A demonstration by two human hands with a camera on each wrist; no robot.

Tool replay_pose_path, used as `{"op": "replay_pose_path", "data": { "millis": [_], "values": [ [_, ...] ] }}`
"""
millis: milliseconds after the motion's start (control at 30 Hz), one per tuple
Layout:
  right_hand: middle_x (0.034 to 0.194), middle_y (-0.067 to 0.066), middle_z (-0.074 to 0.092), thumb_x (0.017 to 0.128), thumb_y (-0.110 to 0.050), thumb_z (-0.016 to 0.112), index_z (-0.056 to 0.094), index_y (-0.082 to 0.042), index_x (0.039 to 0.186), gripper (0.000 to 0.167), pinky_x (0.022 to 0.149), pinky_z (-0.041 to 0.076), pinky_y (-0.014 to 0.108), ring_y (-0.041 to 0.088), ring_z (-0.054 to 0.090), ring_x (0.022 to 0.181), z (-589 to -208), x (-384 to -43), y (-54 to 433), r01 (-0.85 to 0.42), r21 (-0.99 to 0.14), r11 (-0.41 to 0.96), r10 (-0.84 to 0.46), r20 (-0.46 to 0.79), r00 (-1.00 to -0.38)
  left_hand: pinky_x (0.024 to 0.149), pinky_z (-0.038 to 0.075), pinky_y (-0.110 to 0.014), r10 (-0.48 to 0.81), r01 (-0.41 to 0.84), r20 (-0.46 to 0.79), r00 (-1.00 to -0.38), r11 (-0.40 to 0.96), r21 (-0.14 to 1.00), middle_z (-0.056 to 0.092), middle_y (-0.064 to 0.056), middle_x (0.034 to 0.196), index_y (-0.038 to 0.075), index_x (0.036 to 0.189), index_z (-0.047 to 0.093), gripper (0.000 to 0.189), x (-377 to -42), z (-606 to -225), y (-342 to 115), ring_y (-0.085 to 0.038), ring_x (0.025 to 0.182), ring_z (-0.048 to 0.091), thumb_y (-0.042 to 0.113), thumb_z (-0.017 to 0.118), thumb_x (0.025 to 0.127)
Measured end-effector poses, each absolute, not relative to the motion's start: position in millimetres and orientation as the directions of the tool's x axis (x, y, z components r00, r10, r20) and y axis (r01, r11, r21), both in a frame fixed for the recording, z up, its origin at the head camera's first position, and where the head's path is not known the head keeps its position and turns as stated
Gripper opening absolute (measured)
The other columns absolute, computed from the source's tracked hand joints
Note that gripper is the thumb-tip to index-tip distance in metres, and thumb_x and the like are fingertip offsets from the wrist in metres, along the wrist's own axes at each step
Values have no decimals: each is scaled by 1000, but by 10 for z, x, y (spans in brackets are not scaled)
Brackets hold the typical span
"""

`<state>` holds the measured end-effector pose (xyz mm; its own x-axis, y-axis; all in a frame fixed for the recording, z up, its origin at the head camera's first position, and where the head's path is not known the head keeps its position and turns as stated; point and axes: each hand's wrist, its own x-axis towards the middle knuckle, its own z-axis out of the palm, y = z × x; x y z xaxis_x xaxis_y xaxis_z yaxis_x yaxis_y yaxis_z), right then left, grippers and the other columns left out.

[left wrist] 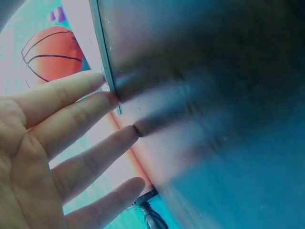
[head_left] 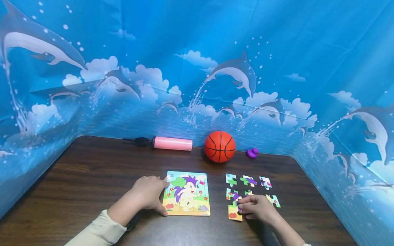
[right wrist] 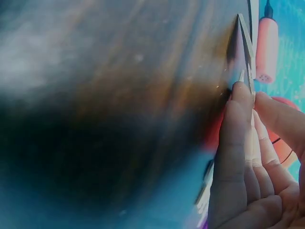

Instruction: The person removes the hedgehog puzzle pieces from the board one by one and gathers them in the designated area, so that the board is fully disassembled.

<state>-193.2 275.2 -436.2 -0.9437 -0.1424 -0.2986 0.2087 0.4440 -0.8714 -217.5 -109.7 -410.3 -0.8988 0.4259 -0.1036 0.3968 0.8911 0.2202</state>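
Note:
A square hedgehog puzzle board (head_left: 186, 194) lies flat on the table. My left hand (head_left: 150, 193) is at its left side, fingertips by the upper left edge and thumb at the lower left corner; in the left wrist view its fingers (left wrist: 76, 114) stretch out straight. To the right, my right hand (head_left: 258, 208) pinches a jigsaw piece (head_left: 235, 213) with a red shape on yellow, seen edge-on between thumb and finger in the right wrist view. Several loose pieces lie around it, among them a leaf piece (head_left: 231, 179) and a flower piece (head_left: 274, 201); the right fingers partly cover another.
Along the back of the dark wooden table (head_left: 92, 177) are a pink hand pump (head_left: 173, 143), a small orange basketball (head_left: 219, 147) and a purple rubber duck (head_left: 252, 153). A blue dolphin-print curtain (head_left: 184, 85) hangs behind and at both sides.

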Motion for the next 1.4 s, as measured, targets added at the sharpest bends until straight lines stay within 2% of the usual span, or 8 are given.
{"op": "replay_pose_path", "data": {
  "millis": [200, 367, 467, 633, 833, 1033, 1200, 1400],
  "values": [
    [84, 10, 75, 88, -11, 75, 73, 4, 98, 18, 66, 60, 38, 19, 71, 76, -4286, -1933, 2590, 136, -789, 599, -75, -224, -972, 98, 45, -57, 424, 393, -107, -899, 891, 226, 62, -12, 134, 10, 130, 66, 97, -2179, -4113, -1094, -37, 121, 57, 62, 91, 52],
    [75, -6, 69, 86, -22, 78, 77, -14, 87, 9, 58, 50, 32, 10, 60, 66, -4144, -1929, 2430, 31, -495, 868, -11, -81, -997, 97, 46, -55, 424, 396, -103, -900, 892, 218, 62, -12, 134, 10, 130, 66, 97, -2178, -4104, -1103, -36, 120, 58, 62, 90, 52],
    [76, -9, 68, 86, -24, 78, 75, -18, 87, 7, 58, 48, 33, 9, 58, 67, -4077, -1969, 2294, -18, -410, 912, -37, -39, -999, 96, 46, -55, 423, 396, -98, -901, 893, 212, 63, -12, 133, 10, 130, 66, 97, -2180, -4101, -1118, -36, 119, 58, 62, 91, 52],
    [86, -7, 67, 84, -23, 80, 74, -18, 97, 15, 62, 51, 33, 10, 60, 73, -4062, -2085, 1956, -126, -422, 898, -167, -63, -984, 96, 47, -56, 424, 396, -99, -900, 892, 219, 63, -12, 132, 10, 128, 67, 95, -2173, -4124, -1123, -36, 118, 59, 62, 91, 52],
    [89, -4, 58, 78, -29, 85, 73, -18, 114, 40, 61, 46, 30, 11, 54, 75, -4110, -2160, 1453, -271, -448, 852, -345, -91, -934, 97, 46, -56, 419, 389, -106, -902, 895, 220, 64, -11, 132, 10, 128, 67, 96, -2171, -4166, -1104, -35, 120, 58, 63, 91, 52],
    [99, 0, 54, 69, -41, 90, 68, -30, 127, 63, 62, 45, 28, 10, 51, 76, -4121, -2148, 1162, -340, -442, 830, -456, -187, -870, 98, 46, -57, 422, 393, -110, -900, 894, 215, 63, -11, 133, 11, 128, 67, 95, -2155, -4149, -1087, -36, 122, 57, 64, 90, 52],
    [101, 1, 56, 68, -33, 91, 72, -32, 118, 54, 64, 47, 27, 8, 53, 79, -4167, -2136, 1113, -386, -458, 801, -504, -165, -848, 98, 45, -58, 418, 388, -112, -902, 896, 217, 63, -12, 132, 11, 128, 67, 94, -2168, -4125, -1090, -36, 122, 57, 63, 90, 52],
    [100, 0, 57, 71, -21, 89, 71, -31, 107, 41, 68, 49, 34, 13, 55, 84, -4172, -2158, 1062, -317, -531, 785, -478, -195, -857, 98, 45, -57, 420, 391, -109, -901, 894, 218, 62, -12, 133, 11, 129, 67, 95, -2165, -4085, -1114, -36, 122, 57, 63, 90, 53]
  ]
}}
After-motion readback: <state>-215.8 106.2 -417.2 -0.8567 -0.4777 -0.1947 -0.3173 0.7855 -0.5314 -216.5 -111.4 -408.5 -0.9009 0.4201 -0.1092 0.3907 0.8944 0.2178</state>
